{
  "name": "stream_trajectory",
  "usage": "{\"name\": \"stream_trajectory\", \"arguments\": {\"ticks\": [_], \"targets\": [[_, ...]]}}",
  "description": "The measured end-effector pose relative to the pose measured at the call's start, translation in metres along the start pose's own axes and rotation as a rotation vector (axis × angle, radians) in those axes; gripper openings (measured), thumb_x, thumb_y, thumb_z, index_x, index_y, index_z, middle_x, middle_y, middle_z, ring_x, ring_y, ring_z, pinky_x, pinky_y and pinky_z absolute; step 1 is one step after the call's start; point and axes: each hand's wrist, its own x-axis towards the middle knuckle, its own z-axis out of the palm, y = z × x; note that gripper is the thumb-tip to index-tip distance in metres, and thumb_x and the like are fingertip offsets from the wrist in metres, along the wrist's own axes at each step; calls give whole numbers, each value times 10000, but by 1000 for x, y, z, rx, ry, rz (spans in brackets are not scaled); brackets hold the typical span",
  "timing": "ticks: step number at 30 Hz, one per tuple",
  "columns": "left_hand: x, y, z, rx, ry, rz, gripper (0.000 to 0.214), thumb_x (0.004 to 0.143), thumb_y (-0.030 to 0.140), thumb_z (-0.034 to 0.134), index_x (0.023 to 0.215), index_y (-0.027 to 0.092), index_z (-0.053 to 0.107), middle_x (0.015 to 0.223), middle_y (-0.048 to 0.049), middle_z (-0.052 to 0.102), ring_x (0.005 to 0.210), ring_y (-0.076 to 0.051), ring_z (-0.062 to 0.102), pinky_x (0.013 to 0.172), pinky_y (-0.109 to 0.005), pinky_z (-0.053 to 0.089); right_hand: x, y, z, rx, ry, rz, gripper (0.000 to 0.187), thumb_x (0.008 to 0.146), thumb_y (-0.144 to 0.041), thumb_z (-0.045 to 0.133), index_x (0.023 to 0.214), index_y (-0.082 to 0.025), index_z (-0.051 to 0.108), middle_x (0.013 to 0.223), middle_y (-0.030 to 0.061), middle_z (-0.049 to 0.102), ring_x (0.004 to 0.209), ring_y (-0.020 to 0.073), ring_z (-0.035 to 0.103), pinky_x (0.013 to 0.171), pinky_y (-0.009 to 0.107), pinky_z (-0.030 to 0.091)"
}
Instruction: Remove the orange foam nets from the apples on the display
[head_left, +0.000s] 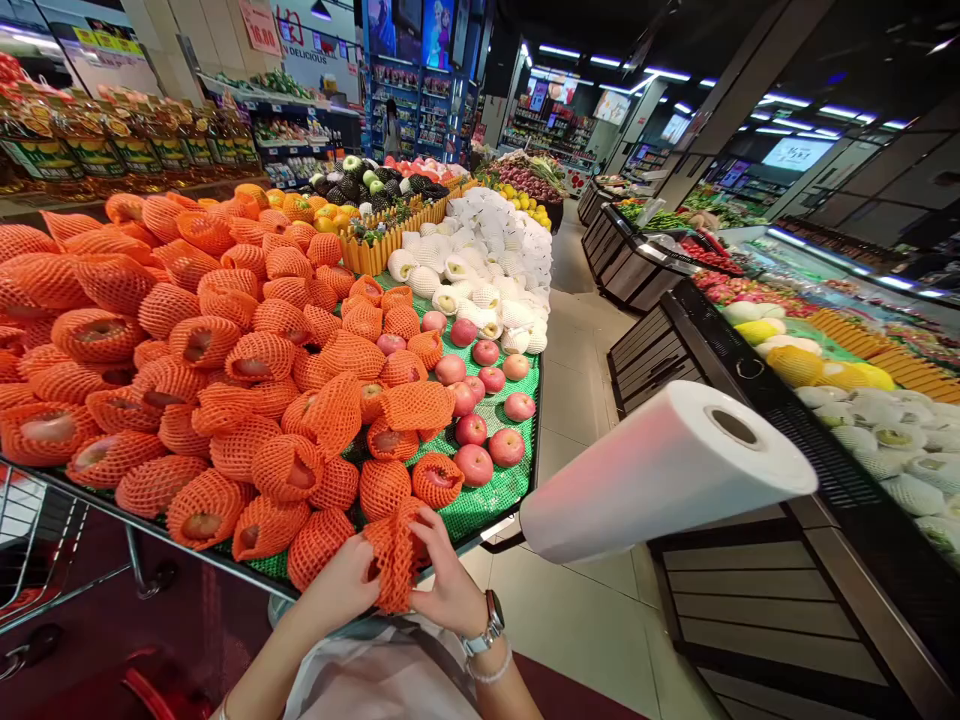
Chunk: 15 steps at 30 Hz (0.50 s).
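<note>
Left hand (346, 578): fingers closed on the left side of the orange foam net. Right hand (454, 590): fingers and thumb curled, gripping the same net from its right side. Wrist items, right arm: 1 watch (487, 616) with a metal band, 1 pale bracelet (492, 664).

Orange foam net (391, 562): 1 piece, between the 2 hands, at the near edge of the fruit table (150, 528); whether fruit sits inside cannot be told.

Netted fruit (286, 467): large heap in orange foam, from 10 to 12 o'clock of the hands, nearest pieces just beside them.

Apples (474, 465): red, loose, on a green mat (491, 502), at 1 o'clock.

White-netted fruit (484, 297): heap beyond the apples, between 12 and 1 o'clock, beside a low yellow fence (365, 256).

Bag roll (652, 490): white, tilted, hollow core facing up and right, at 2 o'clock, well apart from the hands.

Panelled stand (765, 590): dark frame, at 3 o'clock; yellow melons (855, 375) on its upper part, towards 2 o'clock.

Shopping cart (45, 560): metal wire, partly in view, at 9 o'clock.

Oil bottles (135, 152): in a row, labels green and yellow, at 11 o'clock.

Blue shelves (416, 105): stocked, far off, at 12 o'clock.
</note>
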Motion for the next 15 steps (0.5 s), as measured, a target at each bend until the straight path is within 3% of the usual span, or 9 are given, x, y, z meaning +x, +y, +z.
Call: {"name": "stream_trajectory", "arguments": {"ticks": [4, 9, 12, 15], "targets": [[3, 8, -1, -40, -41, 35, 257, 679, 107, 491, 760, 215, 710, 888, -56, 739, 837, -234, 663, 791, -328, 520, 7, -13, -7, -17, -89, -5, 831, 622, -34, 688, 1381, -231, 414, 1435, 153, 372, 1395, 293, 371, 1135, 441, 352], [0, 7, 5, -131, 24, 111, 151, 705, 178, 583, 627, 245, 693, 804, -54, 736, 821, -242, 652, 821, -371, 527, 14, -31, -18, -30, -104, -88, 765, 635, -89, 728, 1338, -260, 479, 1295, 112, 473, 1255, 283, 490, 1075, 436, 417], [-3, 2, 12, -280, 146, 101, 106, 679, 297, 654, 600, 240, 694, 753, -62, 738, 733, -248, 658, 725, -378, 559, 15, -33, -15, 86, -31, -108, 755, 652, -212, 812, 1334, -292, 497, 1304, 96, 481, 1240, 266, 505, 1056, 410, 437], [-3, -6, 18, -431, 336, -19, 246, 653, 465, 652, 599, 226, 681, 632, -64, 707, 594, -242, 639, 584, -376, 568, 14, -29, -3, 132, 80, -38, 755, 694, -275, 809, 1371, -289, 474, 1373, 103, 467, 1303, 265, 463, 1107, 418, 385]]}}
